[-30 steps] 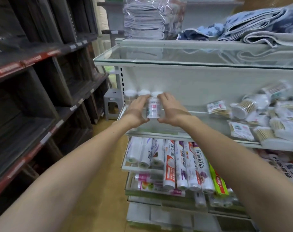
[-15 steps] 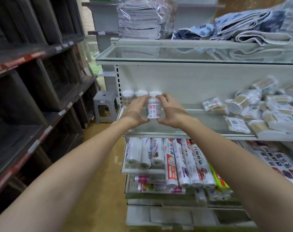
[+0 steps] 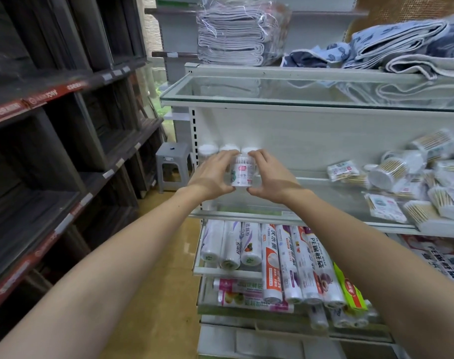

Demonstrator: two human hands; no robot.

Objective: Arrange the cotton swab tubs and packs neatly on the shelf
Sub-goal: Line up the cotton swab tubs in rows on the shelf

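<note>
Centre frame: my left hand [image 3: 211,177] and right hand [image 3: 271,178] clasp one upright swab tub [image 3: 242,172] between them on the shelf [image 3: 324,187]. Behind it: three tubs [image 3: 229,149] already rowed. Right of frame: jumbled heap of tubs and packs [image 3: 415,182], still unsorted.

The left hand [image 3: 212,177] and right hand [image 3: 272,178] are covering both sides of the small clear cotton swab tub with a white and pink label [image 3: 242,172], whose print is proving too small to read. Three white-lidded tubs at the back of the shelf [image 3: 215,149] are showing only their tops behind the fingers. The loose heap of swab tubs and flat packs [image 3: 412,182] is running off the right edge, blurring there.
</note>
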